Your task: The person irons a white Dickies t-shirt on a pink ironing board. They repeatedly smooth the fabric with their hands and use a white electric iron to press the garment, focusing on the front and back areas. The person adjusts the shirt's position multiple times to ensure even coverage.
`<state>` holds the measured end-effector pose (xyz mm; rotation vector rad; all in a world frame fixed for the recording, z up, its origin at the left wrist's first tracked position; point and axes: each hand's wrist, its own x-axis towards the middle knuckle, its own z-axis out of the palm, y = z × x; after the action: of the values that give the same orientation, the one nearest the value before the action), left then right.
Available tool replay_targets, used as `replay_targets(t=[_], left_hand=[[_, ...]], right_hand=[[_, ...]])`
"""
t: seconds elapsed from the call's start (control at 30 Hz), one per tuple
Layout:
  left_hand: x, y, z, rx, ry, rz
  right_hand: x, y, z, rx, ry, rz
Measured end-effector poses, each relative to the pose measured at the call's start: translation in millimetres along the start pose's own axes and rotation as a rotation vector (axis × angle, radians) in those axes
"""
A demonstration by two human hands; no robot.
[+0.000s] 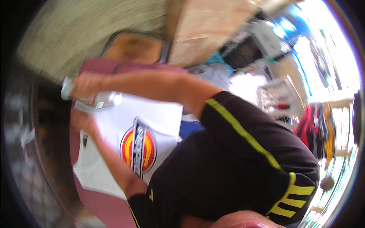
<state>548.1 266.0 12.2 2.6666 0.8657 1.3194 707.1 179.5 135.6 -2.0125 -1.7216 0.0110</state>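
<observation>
I see a very blurred, tilted view, so I read it carefully. A white shirt (114, 144) with a round red, yellow and dark emblem lies spread flat on a maroon surface (97, 207), probably so the cloth stays smooth while it is worked on. One hand (85, 85), at the end of the long bare arm reaching across the top of the shirt, seems closed round a pale, blurred object (95, 99), perhaps a small iron or a bottle; I cannot tell which, nor how firmly it is gripped. By the lie of the arms I take this for the right hand, though I am not sure. The other hand (81, 121) rests on the shirt's far edge just below the first, seemingly pressing the cloth down to hold it in place; its fingers are too smeared to say whether they are spread or curled. The person wears a black top with yellow stripes. Behind are a wooden board (133, 47), a pale rough wall and hanging clothes (315, 125). I can make out no containers.
</observation>
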Motion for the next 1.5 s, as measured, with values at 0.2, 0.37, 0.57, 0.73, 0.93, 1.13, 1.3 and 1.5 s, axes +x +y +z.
replay_targets(t=[0.2, 0.37, 0.57, 0.73, 0.93, 1.13, 1.3, 1.5], left_hand=[[10.5, 37.8, -7.2, -0.039, -0.109, -0.061], [-2.1, 47.9, -25.8, 0.002, -0.094, -0.222], [-0.5, 43.2, -20.7, -0.037, -0.092, -0.23], [-1.4, 35.5, -7.7, 0.026, -0.05, -0.216], [12.7, 27.1, -9.1, 0.053, -0.186, -0.351], [43.8, -12.0, -7.5, -0.115, -0.272, -0.34], [21.1, -56.4, -23.8, -0.495, -0.162, -0.413], [-37.5, -67.6, -164.2, 0.148, -0.247, -0.381]], right_hand=[[14.2, 8.5, -5.6, 0.053, 0.021, 0.331], [10.5, 57.2, 35.7, -0.238, 0.09, -0.119], [16.8, 52.9, 0.6, -0.572, -0.034, -0.442], [-31.0, 0.8, -76.8, 0.356, -0.246, 0.311], [-77.2, 69.0, -50.8, 0.009, -0.287, 0.099], [-113.4, 80.6, -36.7, 0.101, -0.158, -0.136], [-63.8, 44.0, -20.0, -0.4, 0.255, -0.795], [-12.9, 18.6, -35.0, 0.111, -0.356, -0.221]])
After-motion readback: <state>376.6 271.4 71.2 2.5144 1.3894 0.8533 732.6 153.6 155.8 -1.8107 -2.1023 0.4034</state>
